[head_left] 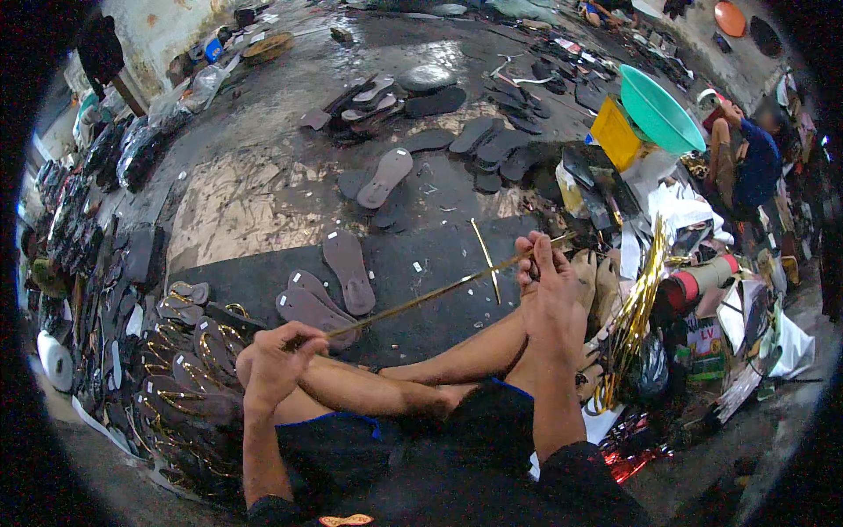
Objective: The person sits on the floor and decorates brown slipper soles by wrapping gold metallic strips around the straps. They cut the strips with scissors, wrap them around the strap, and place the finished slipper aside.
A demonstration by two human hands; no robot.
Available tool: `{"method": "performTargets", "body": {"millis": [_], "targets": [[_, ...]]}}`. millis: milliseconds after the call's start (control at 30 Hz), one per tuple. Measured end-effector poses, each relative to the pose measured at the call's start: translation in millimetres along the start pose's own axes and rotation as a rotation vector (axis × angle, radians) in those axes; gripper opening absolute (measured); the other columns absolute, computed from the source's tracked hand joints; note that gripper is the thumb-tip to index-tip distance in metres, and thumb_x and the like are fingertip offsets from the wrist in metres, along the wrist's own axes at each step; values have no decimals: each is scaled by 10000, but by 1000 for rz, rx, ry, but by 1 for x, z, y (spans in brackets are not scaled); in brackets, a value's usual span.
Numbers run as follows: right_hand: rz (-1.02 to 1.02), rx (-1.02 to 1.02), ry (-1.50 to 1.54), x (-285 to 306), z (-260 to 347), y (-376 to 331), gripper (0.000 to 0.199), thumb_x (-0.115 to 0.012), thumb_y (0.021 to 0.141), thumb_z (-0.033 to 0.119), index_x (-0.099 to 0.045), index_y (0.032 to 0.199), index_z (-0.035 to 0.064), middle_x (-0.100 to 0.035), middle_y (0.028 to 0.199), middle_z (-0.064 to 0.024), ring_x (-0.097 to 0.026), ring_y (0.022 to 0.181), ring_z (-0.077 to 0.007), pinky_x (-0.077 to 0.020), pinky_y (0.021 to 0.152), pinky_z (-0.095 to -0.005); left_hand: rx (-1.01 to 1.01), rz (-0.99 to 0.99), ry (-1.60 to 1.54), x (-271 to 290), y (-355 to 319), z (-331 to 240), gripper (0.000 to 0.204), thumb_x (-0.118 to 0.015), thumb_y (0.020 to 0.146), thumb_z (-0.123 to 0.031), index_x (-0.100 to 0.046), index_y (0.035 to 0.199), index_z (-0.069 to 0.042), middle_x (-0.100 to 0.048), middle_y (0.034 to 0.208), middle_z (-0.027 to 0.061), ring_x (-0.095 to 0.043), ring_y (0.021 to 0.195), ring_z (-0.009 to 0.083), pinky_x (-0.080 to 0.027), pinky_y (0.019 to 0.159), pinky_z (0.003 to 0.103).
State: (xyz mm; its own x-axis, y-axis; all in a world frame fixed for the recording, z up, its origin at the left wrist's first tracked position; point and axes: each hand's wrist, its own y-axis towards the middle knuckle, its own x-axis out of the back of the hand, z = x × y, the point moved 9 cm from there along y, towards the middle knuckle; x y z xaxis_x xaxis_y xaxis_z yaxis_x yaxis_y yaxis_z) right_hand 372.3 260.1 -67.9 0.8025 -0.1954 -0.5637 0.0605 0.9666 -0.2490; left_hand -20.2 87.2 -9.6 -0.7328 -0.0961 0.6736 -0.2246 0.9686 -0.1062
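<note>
A thin gold strap (430, 294) is stretched at a slant between my two hands, above my crossed legs. My left hand (283, 362) is closed on its lower end. Higher up, my right hand (555, 294) pinches the other end between thumb and fingers, with the tip poking out past them. A second gold strap (485, 261) lies on the dark mat (421, 250) just left of my right hand. Brown sandal soles (349, 274) rest on the mat beyond my left hand, with another pale brown sole (386, 178) farther off.
Sandals with gold straps (189, 386) are piled at my left. A bundle of gold strips (648, 307) hangs at my right, among scraps and papers. Dark soles (492, 147) lie ahead. A green basin (660, 110) leans at the far right, near another person (757, 162).
</note>
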Motion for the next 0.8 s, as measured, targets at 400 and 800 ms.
{"method": "performTargets", "body": {"millis": [400, 800], "targets": [[-196, 263, 264, 51, 29, -14, 237, -628, 1096, 243, -598, 1261, 76, -649, 1014, -38, -628, 802, -110, -520, 652, -247, 144, -442, -572, 22, -32, 67, 86, -773, 975, -56, -751, 1055, -30, -720, 867, 19, -665, 784, 111, -515, 695, 275], [182, -69, 147, -72, -43, -83, 152, -616, 1094, 147, -667, 1162, 21, -695, 1136, -113, -699, 1065, -208, -609, 862, -325, -276, -119, -329, -133, -1, -104, 434, -781, 907, -42, -674, 1327, -56, -763, 1101, 129, -732, 971, 215, -579, 860, 325]]}}
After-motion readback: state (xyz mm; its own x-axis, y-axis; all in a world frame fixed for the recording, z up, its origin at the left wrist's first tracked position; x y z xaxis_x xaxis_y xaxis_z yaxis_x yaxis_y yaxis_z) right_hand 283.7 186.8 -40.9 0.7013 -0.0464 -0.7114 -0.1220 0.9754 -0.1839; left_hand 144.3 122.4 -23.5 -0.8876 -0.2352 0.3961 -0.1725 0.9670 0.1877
